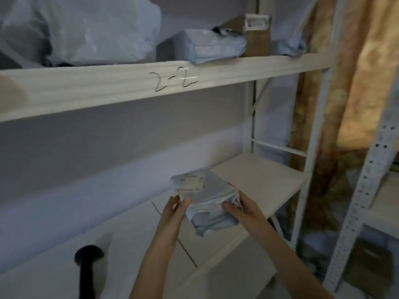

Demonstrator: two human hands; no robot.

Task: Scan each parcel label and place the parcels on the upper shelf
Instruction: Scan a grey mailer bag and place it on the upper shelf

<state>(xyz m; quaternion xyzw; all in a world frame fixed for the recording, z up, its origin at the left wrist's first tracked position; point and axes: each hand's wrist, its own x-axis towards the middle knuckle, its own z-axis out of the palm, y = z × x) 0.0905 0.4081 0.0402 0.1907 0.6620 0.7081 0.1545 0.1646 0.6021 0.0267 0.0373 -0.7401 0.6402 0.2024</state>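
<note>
My left hand (176,209) and right hand (239,209) clasp the parcel (208,203), its label (192,182) beyond my fingertips, face-up for the scanner (87,266).

right: tan patterned curtain (354,87) | second perforated rack post (364,190) | below: brown box (373,262), blurred

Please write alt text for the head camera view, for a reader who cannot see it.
Both hands, left hand and right hand, hold a small grey parcel with its label facing up, over the lower shelf. A black scanner stands at lower left; the upper shelf, marked 2-2, carries more parcels.
</note>
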